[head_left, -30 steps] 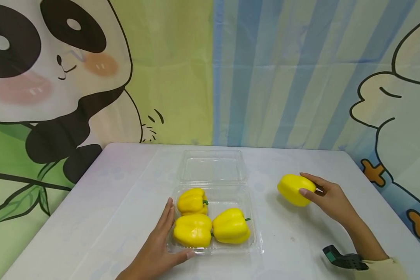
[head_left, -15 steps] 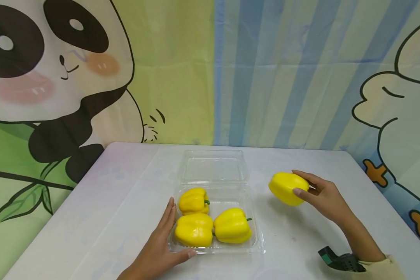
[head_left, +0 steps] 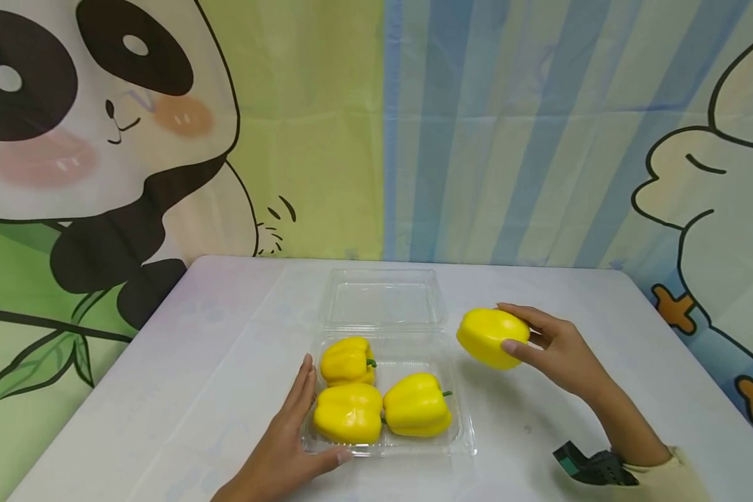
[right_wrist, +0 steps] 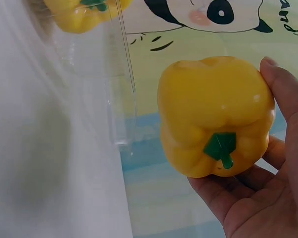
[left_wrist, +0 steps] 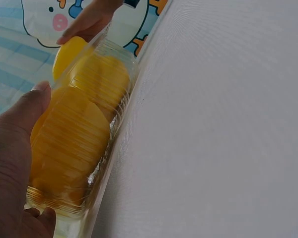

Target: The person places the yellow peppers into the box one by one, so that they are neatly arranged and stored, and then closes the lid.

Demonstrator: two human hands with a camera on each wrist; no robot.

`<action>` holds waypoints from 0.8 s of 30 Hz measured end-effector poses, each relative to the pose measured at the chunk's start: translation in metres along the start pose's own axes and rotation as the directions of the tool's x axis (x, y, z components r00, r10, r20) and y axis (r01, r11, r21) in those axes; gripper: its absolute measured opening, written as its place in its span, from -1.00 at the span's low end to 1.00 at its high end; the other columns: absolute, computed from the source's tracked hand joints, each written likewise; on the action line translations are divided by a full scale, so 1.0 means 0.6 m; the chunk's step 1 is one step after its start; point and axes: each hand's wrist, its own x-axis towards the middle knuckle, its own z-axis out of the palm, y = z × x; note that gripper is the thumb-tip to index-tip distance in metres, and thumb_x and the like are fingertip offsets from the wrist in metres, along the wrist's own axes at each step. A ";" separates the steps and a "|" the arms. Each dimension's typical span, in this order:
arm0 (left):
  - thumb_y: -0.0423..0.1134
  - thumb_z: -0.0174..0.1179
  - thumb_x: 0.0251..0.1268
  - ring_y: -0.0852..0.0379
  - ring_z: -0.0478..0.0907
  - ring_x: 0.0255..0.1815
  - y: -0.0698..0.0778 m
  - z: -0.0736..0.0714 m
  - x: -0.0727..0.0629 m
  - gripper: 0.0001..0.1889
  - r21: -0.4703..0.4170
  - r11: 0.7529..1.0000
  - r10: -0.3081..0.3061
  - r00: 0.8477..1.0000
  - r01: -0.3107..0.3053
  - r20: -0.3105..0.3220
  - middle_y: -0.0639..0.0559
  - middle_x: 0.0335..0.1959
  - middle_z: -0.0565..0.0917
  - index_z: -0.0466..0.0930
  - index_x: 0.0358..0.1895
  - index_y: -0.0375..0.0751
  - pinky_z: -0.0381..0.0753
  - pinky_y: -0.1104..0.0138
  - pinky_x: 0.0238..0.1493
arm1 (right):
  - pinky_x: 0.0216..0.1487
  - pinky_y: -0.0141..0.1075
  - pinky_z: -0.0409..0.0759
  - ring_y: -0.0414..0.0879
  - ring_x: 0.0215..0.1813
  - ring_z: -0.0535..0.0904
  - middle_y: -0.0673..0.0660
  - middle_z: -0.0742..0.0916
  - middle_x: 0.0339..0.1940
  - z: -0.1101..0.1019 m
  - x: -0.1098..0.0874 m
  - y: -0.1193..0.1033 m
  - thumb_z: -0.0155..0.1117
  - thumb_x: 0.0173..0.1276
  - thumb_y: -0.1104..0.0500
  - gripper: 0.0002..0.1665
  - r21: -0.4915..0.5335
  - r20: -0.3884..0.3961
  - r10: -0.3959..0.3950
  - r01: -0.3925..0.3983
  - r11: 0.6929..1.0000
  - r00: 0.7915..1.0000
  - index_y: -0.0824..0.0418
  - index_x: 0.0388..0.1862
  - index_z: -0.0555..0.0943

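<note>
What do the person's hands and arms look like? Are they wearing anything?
The left hand and the right hand are bare. At the right wrist there's a black band with a green patch, next to a pale yellow sleeve. No sleeve shows by the left hand.

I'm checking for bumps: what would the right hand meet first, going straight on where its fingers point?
Probably the right side of the open clear lid; the right hand holds its yellow pepper above the table, so it might pass over instead.
</note>
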 end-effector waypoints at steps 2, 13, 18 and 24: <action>0.27 0.43 -0.08 -0.05 -0.13 0.53 0.000 0.000 0.000 0.26 -0.002 1.000 -0.008 1.000 0.008 0.007 0.00 0.60 -0.27 -0.10 0.53 -0.36 0.13 0.03 0.33 | 0.00 -0.55 0.50 -0.33 0.09 0.52 0.24 0.57 0.26 0.003 0.002 -0.002 0.37 0.31 0.21 -0.36 0.012 0.006 -0.018 0.018 1.000 1.000 0.25 0.36 0.45; 0.28 0.44 -0.10 -0.03 -0.13 0.53 0.001 -0.001 0.000 0.26 -0.006 1.000 -0.008 1.000 0.008 0.008 0.01 0.60 -0.26 -0.09 0.53 -0.36 0.12 0.05 0.33 | 0.05 -0.51 0.50 -0.34 0.09 0.52 0.19 0.58 0.25 0.019 0.017 -0.015 0.37 0.31 0.21 -0.37 0.059 0.038 -0.062 0.059 0.997 0.997 0.24 0.35 0.46; 0.28 0.44 -0.10 -0.04 -0.13 0.54 0.002 -0.001 0.000 0.27 0.002 1.000 -0.008 1.000 0.008 0.005 0.01 0.60 -0.26 -0.09 0.53 -0.36 0.12 0.04 0.33 | 0.07 -0.48 0.51 -0.23 0.09 0.56 0.13 0.60 0.23 0.029 0.025 -0.019 0.38 0.30 0.21 -0.37 0.088 0.067 -0.085 0.079 0.993 0.994 0.22 0.35 0.47; 0.30 0.43 -0.10 -0.04 -0.14 0.54 0.002 0.000 0.000 0.27 0.003 1.000 -0.017 1.000 0.017 0.007 0.01 0.60 -0.26 -0.10 0.53 -0.35 0.11 0.04 0.33 | 0.08 -0.41 0.54 -0.12 0.08 0.57 0.09 0.60 0.22 0.043 0.035 -0.026 0.39 0.29 0.22 -0.38 0.125 0.103 -0.123 0.110 0.986 0.987 0.24 0.33 0.48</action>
